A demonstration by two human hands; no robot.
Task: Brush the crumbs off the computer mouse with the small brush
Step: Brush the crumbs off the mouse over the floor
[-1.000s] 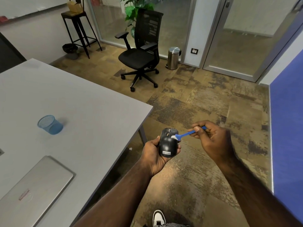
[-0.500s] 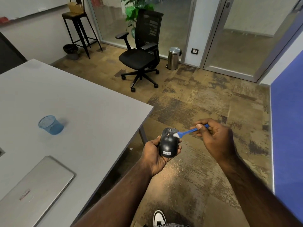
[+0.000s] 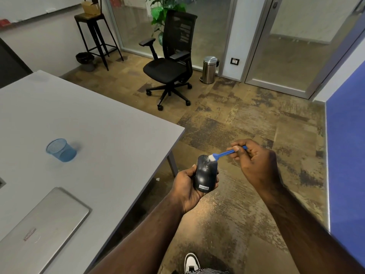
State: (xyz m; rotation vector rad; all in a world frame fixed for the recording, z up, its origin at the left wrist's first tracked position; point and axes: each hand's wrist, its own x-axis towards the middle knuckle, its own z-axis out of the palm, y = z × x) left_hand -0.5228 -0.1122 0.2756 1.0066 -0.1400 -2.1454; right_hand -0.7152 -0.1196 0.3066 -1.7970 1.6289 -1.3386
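Note:
A black computer mouse (image 3: 205, 175) with a white label at its near end rests upright in my left hand (image 3: 186, 187), held out over the floor beside the table corner. Pale crumbs speckle its top around the wheel. My right hand (image 3: 254, 163) pinches the blue handle of a small brush (image 3: 225, 153). The white bristles touch the far right corner of the mouse's top.
A grey table (image 3: 102, 135) at left carries a blue mesh cup (image 3: 61, 150) and a closed silver laptop (image 3: 39, 232). A black office chair (image 3: 169, 64), a steel bin (image 3: 209, 69) and a tall stool (image 3: 94, 34) stand further off. A blue wall panel (image 3: 347, 155) runs along the right.
The brush head has slid from the middle right of the mouse's top up to its far right corner. My right hand has lifted slightly with it. The mouse stays put.

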